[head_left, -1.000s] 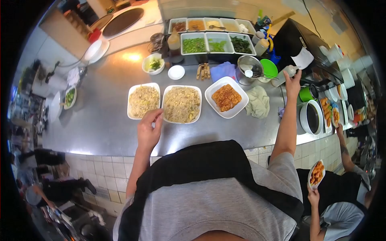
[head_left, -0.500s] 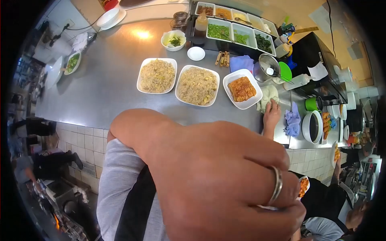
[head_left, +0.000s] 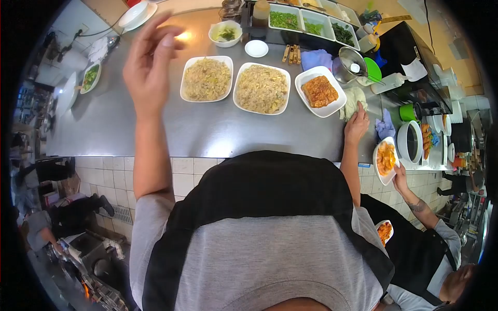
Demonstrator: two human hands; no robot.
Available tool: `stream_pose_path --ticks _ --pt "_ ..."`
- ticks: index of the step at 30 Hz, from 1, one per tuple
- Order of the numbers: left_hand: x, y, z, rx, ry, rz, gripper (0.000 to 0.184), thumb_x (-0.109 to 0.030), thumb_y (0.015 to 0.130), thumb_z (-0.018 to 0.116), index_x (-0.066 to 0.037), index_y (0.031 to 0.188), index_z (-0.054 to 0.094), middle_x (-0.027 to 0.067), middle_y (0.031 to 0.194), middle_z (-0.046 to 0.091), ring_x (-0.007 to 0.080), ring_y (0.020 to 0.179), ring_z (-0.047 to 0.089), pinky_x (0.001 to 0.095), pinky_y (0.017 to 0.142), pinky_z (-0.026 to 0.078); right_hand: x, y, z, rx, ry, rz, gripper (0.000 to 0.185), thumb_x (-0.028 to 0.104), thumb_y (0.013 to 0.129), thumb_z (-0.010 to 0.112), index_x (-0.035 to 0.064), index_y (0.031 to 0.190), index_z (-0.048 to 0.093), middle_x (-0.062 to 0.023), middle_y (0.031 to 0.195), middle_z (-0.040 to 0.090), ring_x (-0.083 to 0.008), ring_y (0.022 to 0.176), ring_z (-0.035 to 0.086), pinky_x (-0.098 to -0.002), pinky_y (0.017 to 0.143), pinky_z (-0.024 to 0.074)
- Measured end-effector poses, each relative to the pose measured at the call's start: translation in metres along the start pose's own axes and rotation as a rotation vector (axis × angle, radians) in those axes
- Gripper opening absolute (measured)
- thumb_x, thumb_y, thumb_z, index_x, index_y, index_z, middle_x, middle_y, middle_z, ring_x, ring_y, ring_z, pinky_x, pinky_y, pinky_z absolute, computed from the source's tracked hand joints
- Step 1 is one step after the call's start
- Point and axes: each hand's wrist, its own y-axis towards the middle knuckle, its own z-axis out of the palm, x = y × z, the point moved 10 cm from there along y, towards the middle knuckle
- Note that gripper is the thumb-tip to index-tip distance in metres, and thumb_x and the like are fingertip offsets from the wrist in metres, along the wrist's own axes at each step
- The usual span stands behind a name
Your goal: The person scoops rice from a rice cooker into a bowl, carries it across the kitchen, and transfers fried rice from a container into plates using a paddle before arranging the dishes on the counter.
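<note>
My left hand [head_left: 150, 65] is raised over the left part of the steel counter, empty, its fingers loosely curved and apart. Just right of it is a square white bowl of fried rice [head_left: 206, 79], with a second bowl of fried rice [head_left: 261, 88] beside that one. My right hand [head_left: 357, 126] lies at the near edge of a crumpled pale cloth [head_left: 355, 100], fingers stretched out and touching it. Close to the cloth stands a white bowl [head_left: 338, 103] holding a browned, crisp-looking slab of food [head_left: 318, 92].
Containers of chopped greens [head_left: 284, 20] line the back. A bowl of pale broth [head_left: 225, 34], a small white dish [head_left: 256, 48] and a metal pot [head_left: 346, 65] stand nearer. At right, a co-worker's hand [head_left: 400, 178] carries a dish of orange food [head_left: 385, 159].
My left hand has gone from close in front of the camera to above the counter's left side. My right hand stays at the cloth. The co-worker's dish has come closer to the counter.
</note>
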Motion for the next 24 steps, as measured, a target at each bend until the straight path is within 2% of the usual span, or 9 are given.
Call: stream_pose_path --ticks 1,3,5,7,9,11,15,17,24 --pt "0.053 -0.007 -0.025 -0.041 0.124 -0.172 0.034 -0.010 0.088 0.056 -0.002 0.122 0.055 0.0136 0.105 0.063 0.0166 0.082 0.063 0.0251 0.072 0.050 0.001 -0.001 0.000 -0.001 -0.016 -0.018 0.036 0.011 0.087 0.052 0.0176 0.122 0.055 -0.0138 0.108 0.060 -0.0347 0.094 0.056 -0.0456 0.082 0.0437" --pt "0.146 -0.043 -0.078 0.014 0.608 -0.378 0.039 -0.021 0.089 0.057 -0.006 0.124 0.053 0.0172 0.119 0.057 0.0253 0.098 0.060 0.0305 0.082 0.049 0.003 0.001 0.001 -0.001 -0.044 -0.057 0.038 0.009 0.086 0.051 0.0176 0.123 0.055 -0.0141 0.109 0.060 -0.0347 0.094 0.056 -0.0451 0.082 0.0442" --pt "0.228 -0.104 -0.131 0.050 1.227 -0.302 0.049 -0.037 0.090 0.052 -0.008 0.129 0.048 0.0206 0.130 0.048 0.0340 0.118 0.048 0.0444 0.095 0.041 0.008 0.001 0.001 0.004 -0.058 -0.108 0.040 0.007 0.085 0.050 0.0171 0.123 0.055 -0.0144 0.110 0.060 -0.0345 0.094 0.057 -0.0443 0.081 0.0449" --pt "0.251 -0.174 -0.142 0.186 1.454 -0.674 0.055 -0.045 0.091 0.044 -0.011 0.134 0.041 0.0202 0.138 0.039 0.0373 0.128 0.035 0.0556 0.100 0.030 0.018 0.003 -0.006 -0.033 -0.025 -0.173 0.037 0.004 0.086 0.044 0.0107 0.120 0.056 -0.0193 0.103 0.062 -0.0388 0.088 0.059 -0.0471 0.078 0.0456" --pt "0.257 -0.198 -0.140 0.209 1.500 -0.567 0.057 -0.047 0.091 0.041 -0.012 0.136 0.037 0.0190 0.141 0.034 0.0378 0.131 0.030 0.0600 0.100 0.027 0.012 0.008 0.005 0.103 0.026 -0.121 0.035 0.005 0.086 0.041 0.0042 0.117 0.058 -0.0230 0.101 0.062 -0.0401 0.089 0.058 -0.0463 0.078 0.0460" --pt "0.251 -0.191 -0.140 0.271 1.449 -0.689 0.057 -0.046 0.091 0.042 -0.012 0.136 0.037 0.0175 0.143 0.032 0.0367 0.133 0.026 0.0577 0.103 0.025 0.021 0.006 0.002 0.097 -0.015 -0.116 0.038 0.008 0.087 0.039 0.0032 0.120 0.056 -0.0245 0.105 0.061 -0.0410 0.096 0.057 -0.0460 0.085 0.0442" --pt "0.244 -0.193 -0.145 0.134 1.386 -0.688 0.059 -0.046 0.091 0.042 -0.011 0.137 0.036 0.0150 0.144 0.030 0.0335 0.135 0.024 0.0536 0.107 0.019 0.004 0.007 0.023 0.057 0.065 -0.205 0.039 0.006 0.086 0.042 0.0015 0.124 0.052 -0.0236 0.107 0.060 -0.0410 0.096 0.056 -0.0464 0.087 0.0427" --pt "0.240 -0.194 -0.148 0.115 1.387 -0.696 0.058 -0.045 0.091 0.042 -0.011 0.137 0.036 0.0148 0.145 0.029 0.0327 0.135 0.024 0.0525 0.108 0.018 0.024 0.008 0.017 0.126 0.051 -0.171 0.041 0.005 0.085 0.043 0.0016 0.125 0.050 -0.0247 0.114 0.056 -0.0413 0.102 0.053 -0.0465 0.091 0.0401" --pt "0.235 -0.188 -0.146 0.063 1.313 -0.661 0.054 -0.043 0.090 0.046 -0.010 0.133 0.042 0.0151 0.142 0.035 0.0325 0.134 0.027 0.0501 0.108 0.020 0.042 -0.015 -0.016 0.033 0.075 -0.283 0.045 0.001 0.084 0.045 0.0036 0.129 0.047 -0.0260 0.128 0.045 -0.0427 0.114 0.045 -0.0472 0.099 0.0333"
